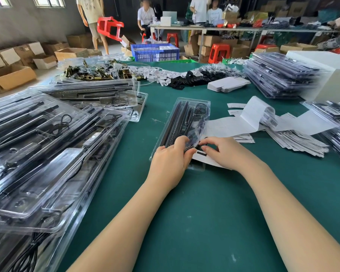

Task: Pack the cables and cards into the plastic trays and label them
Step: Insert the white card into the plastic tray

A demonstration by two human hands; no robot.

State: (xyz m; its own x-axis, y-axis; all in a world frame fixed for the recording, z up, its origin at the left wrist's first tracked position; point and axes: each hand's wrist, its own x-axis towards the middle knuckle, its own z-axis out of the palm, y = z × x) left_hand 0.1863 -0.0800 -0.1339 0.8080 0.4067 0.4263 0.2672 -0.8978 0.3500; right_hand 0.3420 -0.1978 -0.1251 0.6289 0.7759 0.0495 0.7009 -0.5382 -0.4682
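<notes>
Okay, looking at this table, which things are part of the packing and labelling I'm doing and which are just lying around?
In the job: plastic tray under both hands, left and right; card; barcode label strip; filled trays.
Lying about: brass hardware pile; blue crate; red stool.

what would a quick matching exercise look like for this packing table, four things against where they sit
Things:
1. plastic tray being worked on
2. barcode label strip
3. blue crate
4. stack of flat white cards

Places:
A. on the floor beyond the table's far edge
B. at the table's middle, under both hands, left hand and right hand
C. curled on the table to the right of the tray
D. far part of the table, beside the black and white small parts

Pairs: 1-B, 2-C, 3-A, 4-D
</notes>
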